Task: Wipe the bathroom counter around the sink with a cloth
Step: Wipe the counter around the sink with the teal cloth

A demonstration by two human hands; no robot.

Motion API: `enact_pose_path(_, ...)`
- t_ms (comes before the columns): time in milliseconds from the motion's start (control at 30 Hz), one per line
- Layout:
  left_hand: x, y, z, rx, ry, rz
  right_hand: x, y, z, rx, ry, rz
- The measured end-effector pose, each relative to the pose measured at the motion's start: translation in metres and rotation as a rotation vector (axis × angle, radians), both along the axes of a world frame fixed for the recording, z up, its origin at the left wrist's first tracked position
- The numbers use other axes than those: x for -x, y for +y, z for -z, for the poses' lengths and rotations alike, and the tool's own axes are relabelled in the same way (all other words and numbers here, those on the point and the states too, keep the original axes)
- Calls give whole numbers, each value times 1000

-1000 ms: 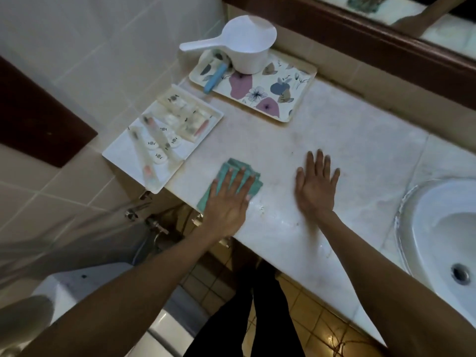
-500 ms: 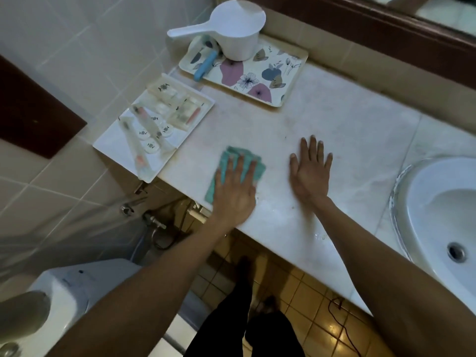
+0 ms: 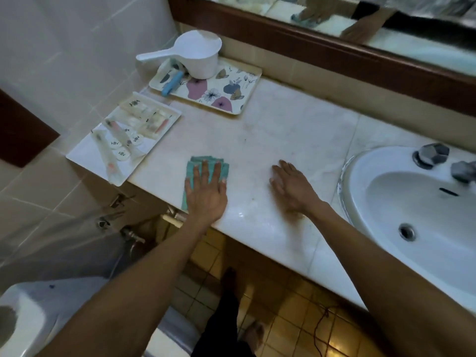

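Note:
A folded teal cloth [image 3: 195, 164] lies on the pale marble counter [image 3: 288, 130] near its front edge. My left hand [image 3: 206, 191] presses flat on the cloth, fingers spread, covering most of it. To the right, my right hand [image 3: 291, 186] rests on the bare counter, fingers apart and holding nothing; it looks slightly blurred. The white sink [image 3: 401, 202] is set into the counter at the right, with a metal tap [image 3: 431, 154] behind the bowl.
A floral tray [image 3: 226, 96] with a white scoop [image 3: 198, 55] and a blue tube [image 3: 172, 85] sits at the back left. A white tray [image 3: 87, 158] of small toiletries overhangs the counter's left end. A mirror [image 3: 386, 21] runs behind. A toilet [image 3: 23, 320] stands lower left.
The view has shifted right, showing more of the sink and the tap. My left hand stays on the cloth near the front edge. My right hand has turned, fingers now pointing left.

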State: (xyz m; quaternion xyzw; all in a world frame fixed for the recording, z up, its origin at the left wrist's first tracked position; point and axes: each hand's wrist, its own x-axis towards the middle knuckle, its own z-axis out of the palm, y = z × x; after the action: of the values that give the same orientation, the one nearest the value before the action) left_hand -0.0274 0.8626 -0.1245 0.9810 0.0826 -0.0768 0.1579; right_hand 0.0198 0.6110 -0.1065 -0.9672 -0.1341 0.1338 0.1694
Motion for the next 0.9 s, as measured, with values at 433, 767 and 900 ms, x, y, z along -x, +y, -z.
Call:
enact_pose_path(433, 3, -58, 1, -20, -49, 264, 91, -162, -14, 119, -102, 334)
enact_pose_path(767, 68, -115, -2, -30, -55, 893, 130, -174, -17, -78, 16, 448)
enact_pose_path(900, 29, -83, -4, -116, -73, 776, 132, -175, -14, -109, 16, 462)
